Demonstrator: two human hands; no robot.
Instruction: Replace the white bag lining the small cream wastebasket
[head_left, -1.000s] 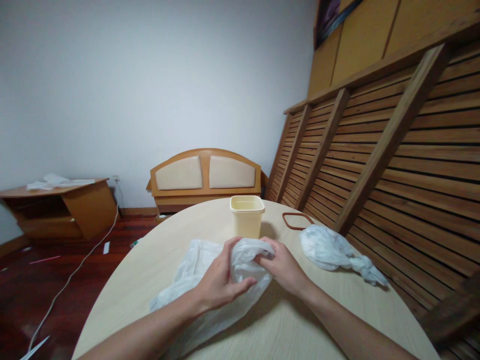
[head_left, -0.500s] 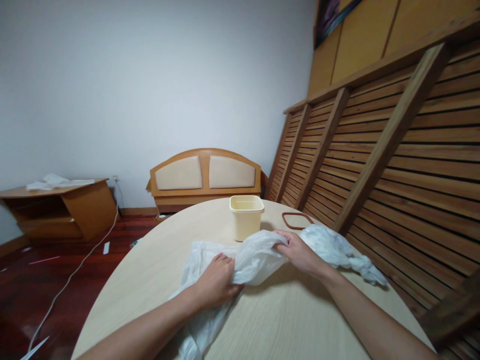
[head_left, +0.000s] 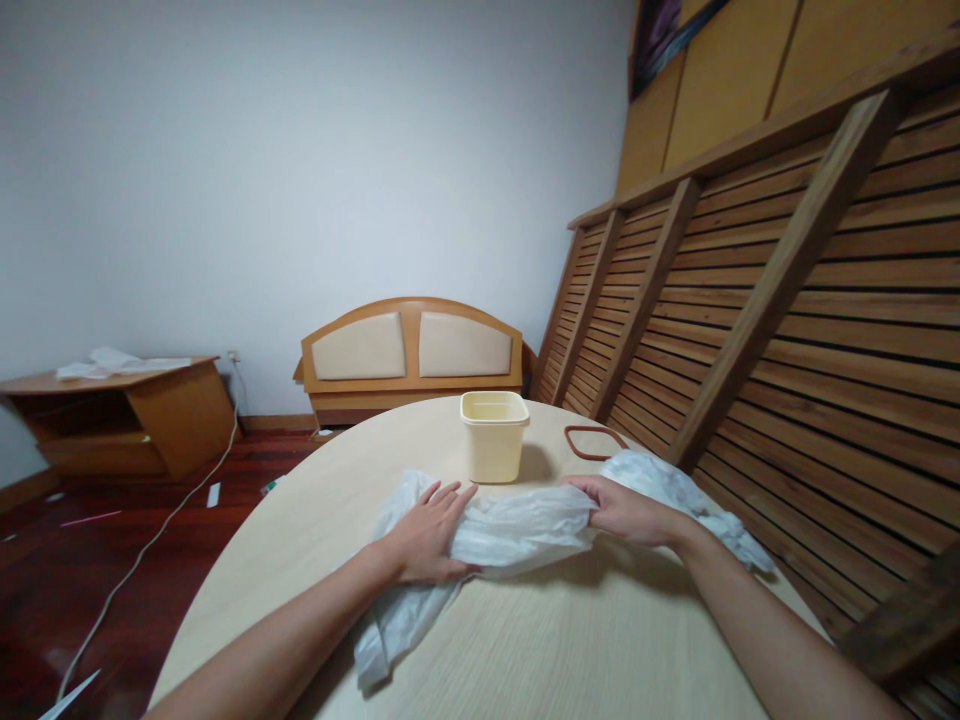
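Note:
A thin white plastic bag lies stretched sideways across the round table. My left hand rests on the bag with its fingers spread, pressing it toward the tabletop. The right end of the bag is pinched in my right hand, whose fingers are closed on it. Part of the bag hangs out loose below my left wrist, toward me. Just beyond the bag stands an upright pale yellow plastic bin with no lid on it.
A brown rounded-square ring lies behind my right hand. Beside it is another crumpled white plastic bag. A slatted wooden frame leans along the right. A headboard stands against the wall, and a low cabinet is at left.
My right hand has moved slightly right, drawing the bag straighter and flatter. My left hand's fingers have gone from curled round the bag to spread on it. The bag's near tail has shifted.

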